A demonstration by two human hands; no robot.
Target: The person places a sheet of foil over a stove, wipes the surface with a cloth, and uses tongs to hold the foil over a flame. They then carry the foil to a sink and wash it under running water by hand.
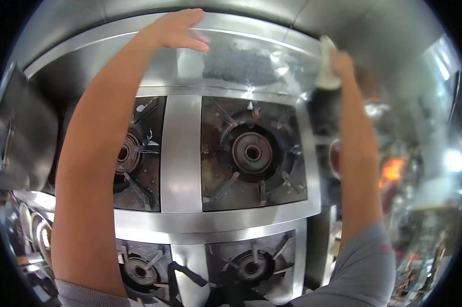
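Though blurry, a whitish cloth (326, 71).

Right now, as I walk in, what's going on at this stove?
A person's right hand holds a pale cloth at the right end of the metal panel behind the stove. The left hand, open, is near the panel's top edge; whether it touches is unclear. Orange flame shows, blurred, off to the right.
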